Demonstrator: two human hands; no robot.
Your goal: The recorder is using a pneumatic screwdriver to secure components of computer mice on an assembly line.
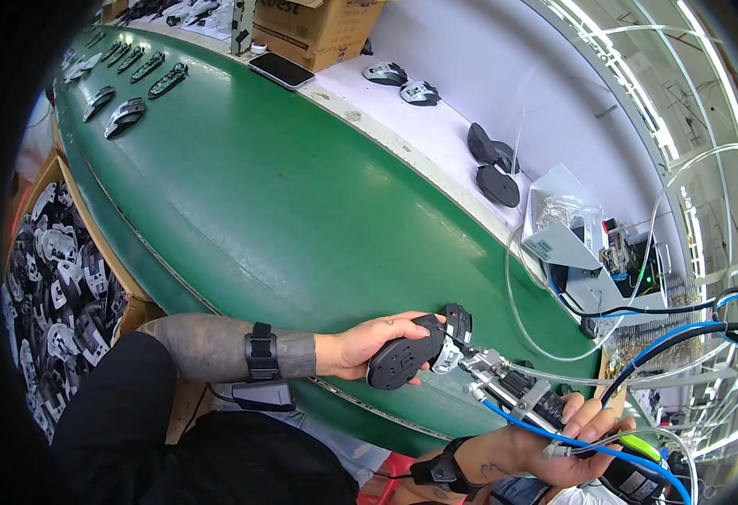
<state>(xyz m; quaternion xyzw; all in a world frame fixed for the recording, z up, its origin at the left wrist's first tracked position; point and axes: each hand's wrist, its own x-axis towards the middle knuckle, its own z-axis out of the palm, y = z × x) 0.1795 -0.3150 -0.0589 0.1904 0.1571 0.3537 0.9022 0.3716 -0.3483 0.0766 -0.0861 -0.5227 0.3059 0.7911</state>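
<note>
In my left hand (359, 343) is a black computer mouse (400, 362), its underside turned up and my fingers wrapped round its edge. Just beyond it, at the screwdriver's tip, another dark mouse part (458, 321) and a grey-white shell piece (447, 357) show; whether they touch the held mouse I cannot tell. My right hand (558, 446) grips a powered screwdriver (516, 389) with blue and clear air hoses. Its metal nose points left at the mouse, close to it. Where the bit ends is too small to see.
Mouse shells (125, 116) and circuit boards (169, 80) lie far left on the green belt (302, 210). A carton (133, 290) of mouse shells stands left. Along the white ledge are a phone (281, 71), several mice (419, 93) and a screw feeder (609, 278). Hoses loop at right.
</note>
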